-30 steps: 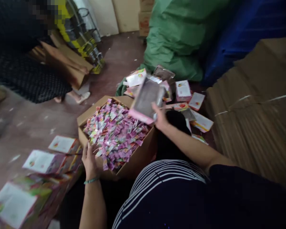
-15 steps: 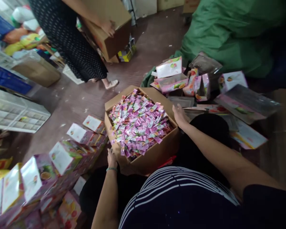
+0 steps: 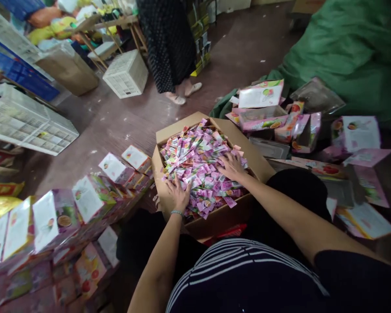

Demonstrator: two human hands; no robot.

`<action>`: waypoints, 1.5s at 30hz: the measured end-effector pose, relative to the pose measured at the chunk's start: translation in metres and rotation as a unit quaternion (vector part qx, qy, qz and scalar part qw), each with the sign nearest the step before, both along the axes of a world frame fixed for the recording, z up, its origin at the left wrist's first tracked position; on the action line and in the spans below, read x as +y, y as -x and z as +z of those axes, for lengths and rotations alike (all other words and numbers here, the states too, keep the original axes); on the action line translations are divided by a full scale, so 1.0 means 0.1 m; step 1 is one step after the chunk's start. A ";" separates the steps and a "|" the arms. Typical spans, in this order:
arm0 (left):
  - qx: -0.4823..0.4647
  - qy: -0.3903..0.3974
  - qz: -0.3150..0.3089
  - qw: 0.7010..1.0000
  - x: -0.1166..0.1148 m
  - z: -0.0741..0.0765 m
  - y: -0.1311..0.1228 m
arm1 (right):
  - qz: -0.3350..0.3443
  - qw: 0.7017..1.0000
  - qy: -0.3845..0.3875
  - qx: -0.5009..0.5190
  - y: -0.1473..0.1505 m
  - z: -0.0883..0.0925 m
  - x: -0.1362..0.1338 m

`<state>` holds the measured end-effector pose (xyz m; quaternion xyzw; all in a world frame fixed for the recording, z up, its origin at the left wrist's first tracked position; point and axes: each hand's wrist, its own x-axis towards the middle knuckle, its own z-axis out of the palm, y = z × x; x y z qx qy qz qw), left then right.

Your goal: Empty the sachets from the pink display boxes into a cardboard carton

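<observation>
A brown cardboard box (image 3: 257,163) sits on the floor in front of me, heaped with several small pink and green sachets (image 3: 198,152). My left hand (image 3: 178,193) lies on the sachets at the box's near left side, fingers spread. On the pile's right part rests my right hand (image 3: 232,167), also with fingers spread and flat. Neither hand visibly holds anything.
Rows of filled pink cartons (image 3: 84,204) lie at my left. Opened and flattened pink cartons (image 3: 263,117) and clear trays are scattered to the right, before a green sack (image 3: 342,52). A person in a dark dotted skirt (image 3: 169,43) stands beyond. White crates (image 3: 29,126) sit left.
My right hand let go of a pink carton, which now lies at the right, and came down onto the sachets. My left hand moved from the box's edge onto the pile. The view swung left.
</observation>
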<state>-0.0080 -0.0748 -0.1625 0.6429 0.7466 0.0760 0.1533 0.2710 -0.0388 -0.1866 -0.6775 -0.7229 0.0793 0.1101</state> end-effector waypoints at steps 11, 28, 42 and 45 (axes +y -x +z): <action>0.056 0.012 0.007 0.998 0.36 -0.20 -0.19 | -0.009 1.000 0.003 -0.016 -0.04 -0.38 0.10; 0.028 -0.078 -0.054 0.995 0.27 0.38 -0.45 | 0.100 0.992 -0.065 0.037 0.17 0.47 0.44; 0.013 -0.008 -0.071 0.997 1.13 -0.16 -0.42 | 0.135 0.990 -0.001 -0.050 0.59 0.04 1.37; -0.008 0.012 -0.063 0.998 1.22 -0.17 -0.40 | 0.137 0.988 0.009 -0.065 0.61 0.02 1.41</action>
